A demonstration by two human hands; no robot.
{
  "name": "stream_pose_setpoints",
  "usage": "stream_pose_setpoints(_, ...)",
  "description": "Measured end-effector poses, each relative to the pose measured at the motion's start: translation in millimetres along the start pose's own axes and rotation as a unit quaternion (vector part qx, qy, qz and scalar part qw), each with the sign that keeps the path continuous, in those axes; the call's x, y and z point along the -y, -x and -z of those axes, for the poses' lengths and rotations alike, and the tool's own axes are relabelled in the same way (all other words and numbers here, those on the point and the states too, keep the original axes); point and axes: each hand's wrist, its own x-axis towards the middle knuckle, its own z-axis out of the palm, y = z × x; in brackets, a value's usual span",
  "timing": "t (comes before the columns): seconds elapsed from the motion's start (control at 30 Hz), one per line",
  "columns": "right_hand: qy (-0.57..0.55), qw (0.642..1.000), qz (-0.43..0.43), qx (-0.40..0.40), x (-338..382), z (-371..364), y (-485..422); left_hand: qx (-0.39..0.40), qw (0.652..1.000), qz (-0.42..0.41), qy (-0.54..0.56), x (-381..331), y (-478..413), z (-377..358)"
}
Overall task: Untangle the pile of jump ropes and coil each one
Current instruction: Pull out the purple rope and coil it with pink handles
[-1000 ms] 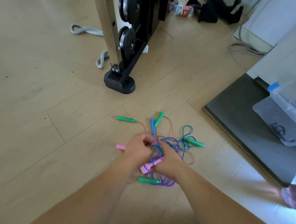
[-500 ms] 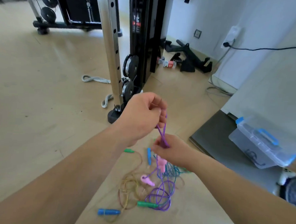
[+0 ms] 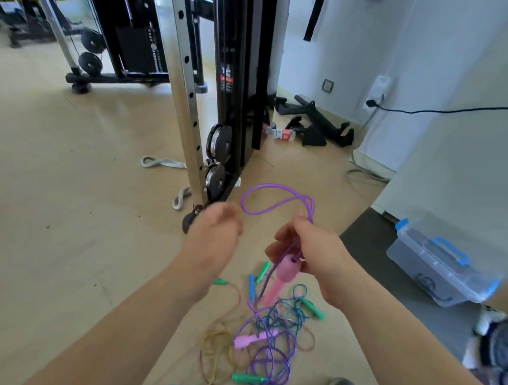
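Right hand (image 3: pixel 311 254): grips purple rope (image 3: pixel 269 185), pink handle (image 3: pixel 287 267) hanging just below.
Left hand (image 3: pixel 215 234): blurred; I can't tell its grip.
Rack sticker (image 3: pixel 227 76): unreadable.

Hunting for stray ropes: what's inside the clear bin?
Through the clear wall of the bin, one dark coiled cord lies at the bottom. Whether it is a rope, and what else is inside, is too blurred to tell.

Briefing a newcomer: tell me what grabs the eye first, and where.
A purple rope loops in the air centre frame, gripped by the right hand, a pink handle dangling beneath it. Below, on the floor, lies a tangle of coloured ropes with green, blue and pink handles. A tall black gym machine rises behind.
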Motion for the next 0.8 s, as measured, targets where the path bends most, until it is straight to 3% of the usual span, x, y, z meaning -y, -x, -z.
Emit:
stream_pose_setpoints(0.13,-0.122,0.992,0.006,0.039,3,-6,-4,0.22,0.947,-0.009,-0.232,50,23,-18)
stream_pose_setpoints(0.23,-0.158,0.987,0.014,0.036,8,2,-7,0.256,0.913,-0.009,-0.319,58,24,-21)
stream_pose_setpoints(0.37,0.017,1.0,0.003,0.026,-2,24,-17,0.198,0.906,-0.033,-0.372,56,10,-16)
stream_pose_setpoints(0.47,0.112,0.993,-0.026,0.035,-16,36,-24,0.127,0.949,-0.013,-0.288,40,8,-10)
stream_pose_setpoints(0.6,0.174,0.981,-0.057,0.066,-20,37,-21,0.016,0.995,-0.015,-0.099,2,15,4)
stream_pose_setpoints(0.73,0.096,0.975,-0.07,0.19,-23,16,-11,-0.063,0.993,0.01,0.104,-16,15,10)
stream_pose_setpoints(0.8,0.135,0.964,-0.023,0.229,-24,6,-8,-0.079,0.976,0.046,0.197,-21,14,11)
